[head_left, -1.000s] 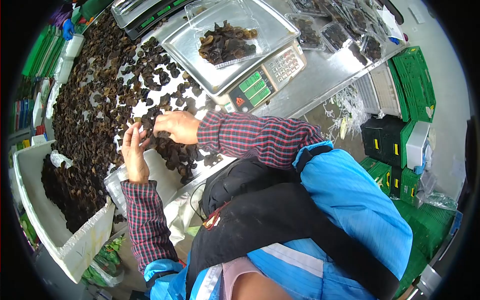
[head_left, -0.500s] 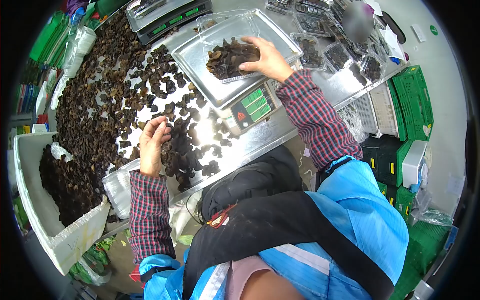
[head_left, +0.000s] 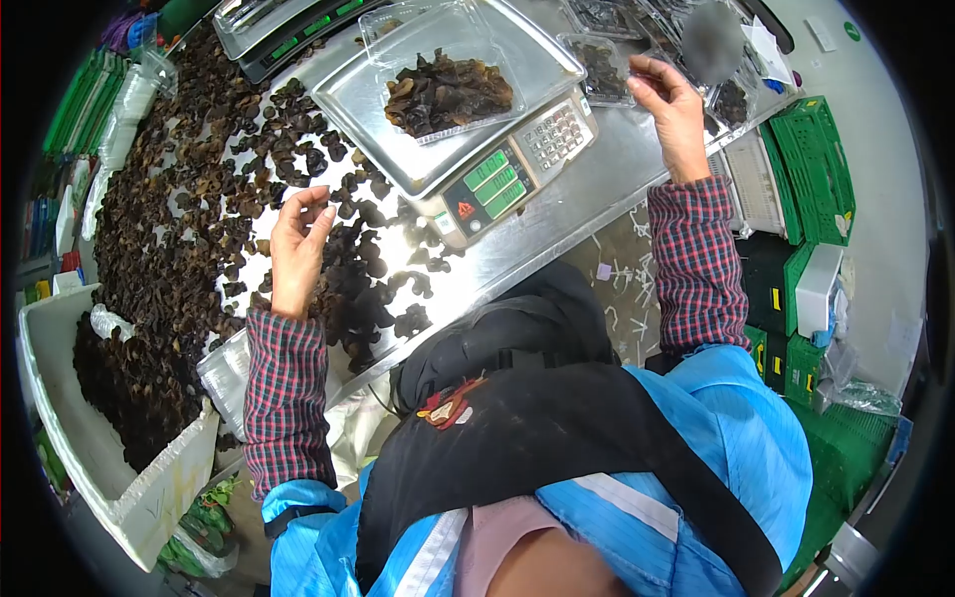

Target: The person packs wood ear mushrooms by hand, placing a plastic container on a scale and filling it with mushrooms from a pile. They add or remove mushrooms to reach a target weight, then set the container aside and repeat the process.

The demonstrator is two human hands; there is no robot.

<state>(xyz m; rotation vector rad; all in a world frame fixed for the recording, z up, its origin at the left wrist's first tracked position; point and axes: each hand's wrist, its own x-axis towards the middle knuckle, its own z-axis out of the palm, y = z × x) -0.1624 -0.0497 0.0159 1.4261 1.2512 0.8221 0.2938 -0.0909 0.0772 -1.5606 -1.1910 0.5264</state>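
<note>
My left hand (head_left: 297,244) hovers over dark, crinkled fungus pieces (head_left: 343,284) spread on the metal table (head_left: 517,239). Its fingers are curled close to the thumb; whatever they may hold is hidden. A clear plastic tray (head_left: 453,129) with its lid folded back sits on the metal pan of a scale (head_left: 512,179), and a heap of dark fungus (head_left: 448,95) fills it. To the right of the scale is my right hand (head_left: 671,104), thumb and fingers apart, holding nothing. It is beside a packed clear box (head_left: 602,72).
A white foam box (head_left: 164,478) of fungus stands at lower left, near stacked clear trays (head_left: 227,373). A second scale (head_left: 288,35) is at the top. Green crates (head_left: 811,164) stand right of the table, and more packed boxes lie at upper right.
My right hand has let go of the fungus on the scale and moved right, off the tray. My left hand has shifted slightly up in view. The camera view has also shifted.
</note>
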